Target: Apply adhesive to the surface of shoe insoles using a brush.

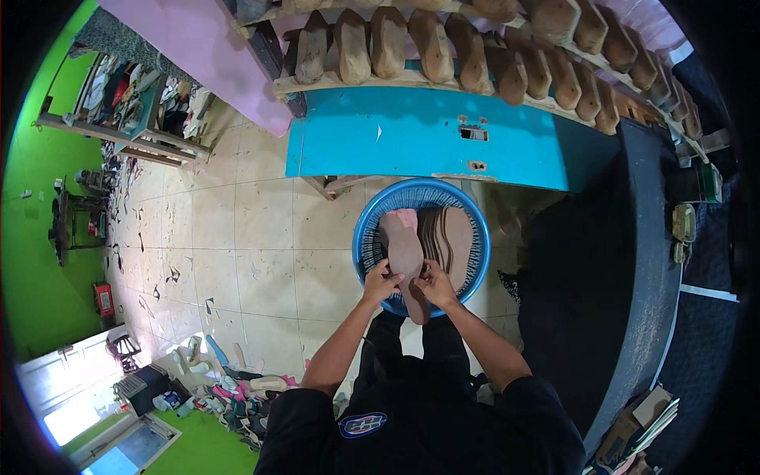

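Both my hands hold a brown shoe sole (406, 255) over a round blue plastic basket (362, 237). My left hand (381, 283) grips its left edge, thumb on top and fingers curled at the side. On the opposite edge, my right hand (435, 285) pinches the narrower part. The sole's slim end points toward me, past the basket's near rim. Beneath its far end shows a pink piece (405, 217). A row of stacked brown soles (457, 245) stands on the right side inside the basket. What lies under the held sole is mostly hidden.
A blue panel (380, 134) stands beyond the basket, below shelves of wooden shoe lasts (431, 47). To the right is a dark bench (586, 277). Shoe parts and scraps (245, 396) are heaped at lower left; scraps litter the tiled floor (261, 269). A rack (150, 131) stands far left.
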`<state>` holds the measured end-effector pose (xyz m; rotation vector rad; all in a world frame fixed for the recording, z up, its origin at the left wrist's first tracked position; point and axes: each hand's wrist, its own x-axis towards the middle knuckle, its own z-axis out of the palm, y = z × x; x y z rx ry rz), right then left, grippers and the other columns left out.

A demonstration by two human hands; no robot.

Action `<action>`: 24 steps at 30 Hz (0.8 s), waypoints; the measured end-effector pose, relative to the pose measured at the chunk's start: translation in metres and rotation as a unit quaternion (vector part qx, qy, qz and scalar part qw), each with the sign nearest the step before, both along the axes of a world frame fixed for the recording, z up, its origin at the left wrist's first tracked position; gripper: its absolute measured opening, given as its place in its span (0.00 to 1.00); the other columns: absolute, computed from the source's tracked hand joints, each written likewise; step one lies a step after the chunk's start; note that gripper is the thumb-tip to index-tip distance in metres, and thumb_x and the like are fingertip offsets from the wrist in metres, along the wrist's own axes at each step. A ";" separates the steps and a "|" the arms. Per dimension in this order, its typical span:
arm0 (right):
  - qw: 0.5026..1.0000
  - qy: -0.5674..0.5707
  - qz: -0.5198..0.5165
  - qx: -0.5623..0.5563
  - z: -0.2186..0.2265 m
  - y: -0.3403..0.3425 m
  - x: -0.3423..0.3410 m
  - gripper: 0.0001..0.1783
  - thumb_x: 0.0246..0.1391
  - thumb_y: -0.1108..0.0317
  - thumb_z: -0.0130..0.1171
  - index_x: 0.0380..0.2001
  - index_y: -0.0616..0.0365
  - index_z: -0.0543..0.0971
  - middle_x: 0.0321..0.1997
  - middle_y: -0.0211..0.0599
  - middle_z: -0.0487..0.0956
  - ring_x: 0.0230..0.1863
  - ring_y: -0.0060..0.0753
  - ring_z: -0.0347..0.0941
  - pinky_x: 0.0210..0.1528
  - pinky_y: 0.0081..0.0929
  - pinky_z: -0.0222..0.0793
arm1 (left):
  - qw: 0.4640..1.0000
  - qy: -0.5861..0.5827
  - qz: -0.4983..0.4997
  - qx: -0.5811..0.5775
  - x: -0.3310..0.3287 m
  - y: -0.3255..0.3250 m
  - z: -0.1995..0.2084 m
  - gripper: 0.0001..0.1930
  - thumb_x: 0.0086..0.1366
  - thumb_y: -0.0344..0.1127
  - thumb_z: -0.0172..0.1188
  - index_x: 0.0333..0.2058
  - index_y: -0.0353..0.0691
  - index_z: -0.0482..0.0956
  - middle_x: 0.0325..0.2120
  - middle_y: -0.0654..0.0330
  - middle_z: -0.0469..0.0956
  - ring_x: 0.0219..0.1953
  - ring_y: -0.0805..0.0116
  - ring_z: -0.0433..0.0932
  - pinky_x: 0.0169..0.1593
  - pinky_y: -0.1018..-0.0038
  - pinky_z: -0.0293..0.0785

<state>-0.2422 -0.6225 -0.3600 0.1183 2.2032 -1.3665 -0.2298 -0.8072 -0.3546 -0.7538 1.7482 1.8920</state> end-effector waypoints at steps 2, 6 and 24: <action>0.999 0.008 0.009 0.032 -0.018 -0.005 -0.008 0.38 0.48 0.65 0.66 0.61 0.64 0.64 0.33 0.48 0.81 0.36 0.45 0.80 0.42 0.37 0.74 | 0.999 0.004 -0.006 -0.041 -0.006 -0.003 -0.017 0.27 0.56 0.27 0.67 0.55 0.40 0.73 0.37 0.54 0.78 0.39 0.65 0.81 0.33 0.69 0.85; 0.999 0.001 -0.019 0.035 -0.046 -0.023 -0.024 0.36 0.50 0.69 0.66 0.61 0.64 0.63 0.31 0.44 0.79 0.30 0.35 0.79 0.35 0.32 0.75 | 0.989 0.047 -0.013 -0.140 -0.019 -0.011 -0.054 0.27 0.55 0.30 0.68 0.55 0.38 0.73 0.36 0.53 0.79 0.34 0.67 0.82 0.30 0.73 0.82; 0.989 0.085 -0.034 0.119 -0.103 -0.071 -0.024 0.36 0.45 0.72 0.65 0.58 0.59 0.63 0.40 0.54 0.77 0.41 0.58 0.77 0.44 0.46 0.74 | 0.954 0.046 -0.105 -0.278 -0.036 -0.008 -0.104 0.44 0.55 0.28 0.58 0.68 0.32 0.45 0.63 0.34 0.57 0.65 0.40 0.60 0.68 0.60 0.57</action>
